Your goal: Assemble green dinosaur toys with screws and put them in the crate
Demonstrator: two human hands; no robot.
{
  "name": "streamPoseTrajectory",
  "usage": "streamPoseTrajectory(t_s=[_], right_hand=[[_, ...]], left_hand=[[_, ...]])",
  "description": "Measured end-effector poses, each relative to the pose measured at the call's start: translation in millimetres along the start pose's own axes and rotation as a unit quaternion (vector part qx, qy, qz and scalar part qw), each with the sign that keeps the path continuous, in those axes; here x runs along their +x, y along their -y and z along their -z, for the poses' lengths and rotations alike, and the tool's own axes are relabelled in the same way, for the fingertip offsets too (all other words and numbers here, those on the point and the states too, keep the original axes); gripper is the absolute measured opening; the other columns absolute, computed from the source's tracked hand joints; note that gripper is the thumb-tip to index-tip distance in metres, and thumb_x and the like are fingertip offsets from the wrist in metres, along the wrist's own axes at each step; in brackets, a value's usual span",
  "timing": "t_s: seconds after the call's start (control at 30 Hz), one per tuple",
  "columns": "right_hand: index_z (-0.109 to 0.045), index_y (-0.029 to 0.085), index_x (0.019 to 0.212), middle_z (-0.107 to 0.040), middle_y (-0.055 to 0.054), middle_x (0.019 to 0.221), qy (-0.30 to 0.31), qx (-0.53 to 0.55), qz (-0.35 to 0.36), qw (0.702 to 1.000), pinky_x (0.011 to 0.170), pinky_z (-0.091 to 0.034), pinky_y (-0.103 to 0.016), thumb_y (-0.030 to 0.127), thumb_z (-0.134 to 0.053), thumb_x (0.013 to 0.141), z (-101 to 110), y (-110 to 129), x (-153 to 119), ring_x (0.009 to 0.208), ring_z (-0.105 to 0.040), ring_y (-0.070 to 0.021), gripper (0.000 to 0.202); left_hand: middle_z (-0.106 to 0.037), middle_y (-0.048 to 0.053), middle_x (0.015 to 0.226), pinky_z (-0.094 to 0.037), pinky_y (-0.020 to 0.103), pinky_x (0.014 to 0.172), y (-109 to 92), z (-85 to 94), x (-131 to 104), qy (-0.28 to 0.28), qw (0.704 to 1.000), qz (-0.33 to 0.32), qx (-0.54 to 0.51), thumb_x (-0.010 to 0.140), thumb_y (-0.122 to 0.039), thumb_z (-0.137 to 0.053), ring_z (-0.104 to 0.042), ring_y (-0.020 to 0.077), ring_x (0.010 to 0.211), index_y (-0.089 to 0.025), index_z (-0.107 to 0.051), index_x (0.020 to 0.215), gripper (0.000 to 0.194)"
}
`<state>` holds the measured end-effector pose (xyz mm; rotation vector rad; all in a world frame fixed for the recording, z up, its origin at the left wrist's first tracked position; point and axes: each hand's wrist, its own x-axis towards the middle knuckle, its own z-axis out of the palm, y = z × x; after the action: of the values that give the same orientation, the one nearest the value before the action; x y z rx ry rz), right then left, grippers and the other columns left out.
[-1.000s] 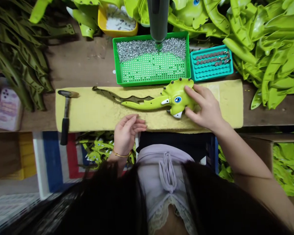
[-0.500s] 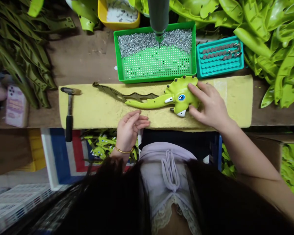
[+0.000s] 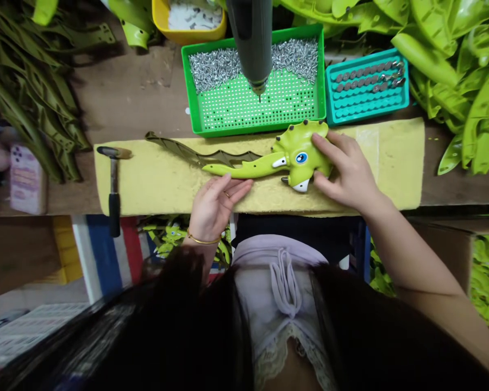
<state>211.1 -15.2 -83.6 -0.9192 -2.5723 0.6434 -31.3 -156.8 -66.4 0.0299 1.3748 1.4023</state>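
A lime-green plastic toy dinosaur head (image 3: 303, 146) with a frilled crest, blue eye and white beak lies on the yellow mat. From it a lime-green curved handle (image 3: 244, 169) runs left, with a dark olive blade-like strip (image 3: 179, 149) along its upper side. My right hand (image 3: 346, 174) grips the head at its right side, thumb below and fingers above. Just under the handle is my left hand (image 3: 215, 206), palm turned up, fingers stretched out, thumb tip at the handle's lower edge. Whether its fingers reach beneath the handle is hard to see.
A hammer (image 3: 114, 190) lies on the mat's left end. Over a green basket (image 3: 189, 103) of screws hangs a power screwdriver (image 3: 252, 49). A turquoise tray (image 3: 367, 103) holds metal discs. Olive parts (image 3: 32, 92) pile up left, lime-green shells (image 3: 468, 98) right. A phone (image 3: 28, 179) lies left.
My left hand has moved up to the handle, its palm turning further upward. My right hand keeps its grip on the toy. The screwdriver appears lower and slightly left, as the view shifts.
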Motion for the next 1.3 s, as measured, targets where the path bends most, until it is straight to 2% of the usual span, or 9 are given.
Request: streamPoseTrajectory(t_s=[0.37, 0.47, 0.63, 0.7, 0.8, 0.87, 0.97, 1.1, 1.3], right_hand=[[-0.061, 0.025, 0.118, -0.065, -0.009, 0.113, -0.049, 0.126, -0.133, 0.982, 0.092, -0.051, -0.047, 0.064, -0.054, 0.082, 16, -2, -2, 0.108, -0.060, -0.0267, 0.054], [-0.059, 0.022, 0.081, -0.054, 0.002, 0.063, -0.082, 0.320, -0.271, 0.904, 0.054, -0.046, -0.026, 0.071, -0.047, 0.083, 16, 8, 0, 0.057, -0.054, -0.0113, 0.050], [-0.050, 0.020, 0.064, -0.038, 0.008, 0.048, -0.141, 0.535, -0.326, 0.767, 0.038, -0.018, -0.020, 0.063, -0.071, 0.070, 20, 22, 4, 0.040, -0.032, -0.0032, 0.048], [-0.050, 0.020, 0.061, -0.036, 0.009, 0.042, -0.127, 0.549, -0.362, 0.742, 0.037, -0.013, -0.020, 0.060, -0.074, 0.068, 26, 16, 1, 0.037, -0.027, -0.0029, 0.048], [-0.044, 0.021, 0.056, -0.030, 0.010, 0.034, -0.076, 0.561, -0.405, 0.719, 0.036, -0.010, -0.020, 0.063, -0.072, 0.067, 36, 1, -5, 0.033, -0.019, -0.0027, 0.051], [-0.042, 0.022, 0.054, -0.033, 0.007, 0.033, -0.027, 0.523, -0.413, 0.745, 0.035, -0.014, -0.021, 0.070, -0.064, 0.070, 44, -5, -9, 0.031, -0.023, -0.0043, 0.056], [-0.057, 0.021, 0.061, -0.060, -0.003, 0.051, -0.068, 0.348, -0.309, 0.882, 0.041, -0.039, -0.026, 0.079, -0.052, 0.073, 61, -1, -13, 0.044, -0.053, -0.0135, 0.059], [-0.071, 0.025, 0.096, -0.076, -0.007, 0.099, -0.100, 0.101, 0.002, 0.990, 0.083, -0.056, -0.040, 0.064, -0.068, 0.073, 76, 9, -16, 0.095, -0.070, -0.0239, 0.045], [-0.073, 0.026, 0.097, -0.078, -0.003, 0.095, -0.113, -0.012, 0.035, 0.993, 0.085, -0.056, -0.038, 0.041, -0.059, 0.088, 85, 0, -8, 0.090, -0.072, -0.0205, 0.022]], left_hand=[[-0.074, 0.000, 0.079, -0.064, 0.027, 0.071, 4, -12.5, 20, -0.019, 0.997, -0.079, -0.009, 0.070, -0.032, -0.082, -0.072, 0.0152, 0.076, -0.018, -0.064, 0.077, 0.024], [-0.075, -0.002, 0.082, -0.063, 0.024, 0.071, -5, -8.9, 18, -0.004, 0.994, -0.112, -0.011, 0.068, -0.035, -0.084, -0.072, 0.0137, 0.078, -0.019, -0.065, 0.080, 0.028], [-0.072, 0.002, 0.096, -0.061, 0.031, 0.082, -6, 0.8, 8, -0.025, 0.978, -0.168, 0.123, 0.078, -0.047, -0.073, -0.070, 0.0174, 0.092, -0.021, -0.062, 0.092, 0.032], [-0.068, 0.007, 0.112, -0.056, 0.042, 0.094, -6, 8.0, 2, -0.096, 0.909, -0.333, 0.233, 0.076, -0.047, -0.075, -0.065, 0.0229, 0.108, -0.024, -0.059, 0.106, 0.041], [-0.057, 0.011, 0.135, -0.034, 0.059, 0.113, -14, 11.7, -2, -0.079, 0.696, -0.567, 0.433, 0.071, -0.037, -0.081, -0.044, 0.0335, 0.136, -0.029, -0.056, 0.120, 0.056], [-0.061, 0.009, 0.133, -0.031, 0.059, 0.114, -25, 4.4, -1, 0.061, 0.586, -0.581, 0.562, 0.080, -0.031, -0.073, -0.047, 0.0335, 0.134, -0.031, -0.062, 0.120, 0.042], [-0.072, 0.006, 0.117, -0.049, 0.041, 0.098, -40, -20.1, 2, 0.181, 0.505, -0.555, 0.636, 0.089, -0.026, -0.059, -0.068, 0.0254, 0.105, -0.030, -0.065, 0.121, 0.034], [-0.075, 0.007, 0.106, -0.054, 0.034, 0.077, -48, -54.0, 7, 0.197, 0.480, -0.545, 0.658, 0.089, -0.035, -0.057, -0.072, 0.0241, 0.085, -0.027, -0.069, 0.118, 0.032], [-0.076, 0.007, 0.102, -0.053, 0.030, 0.072, -67, -49.3, 17, 0.221, 0.506, -0.546, 0.630, 0.093, -0.042, -0.052, -0.072, 0.0225, 0.084, -0.024, -0.069, 0.114, 0.033]])
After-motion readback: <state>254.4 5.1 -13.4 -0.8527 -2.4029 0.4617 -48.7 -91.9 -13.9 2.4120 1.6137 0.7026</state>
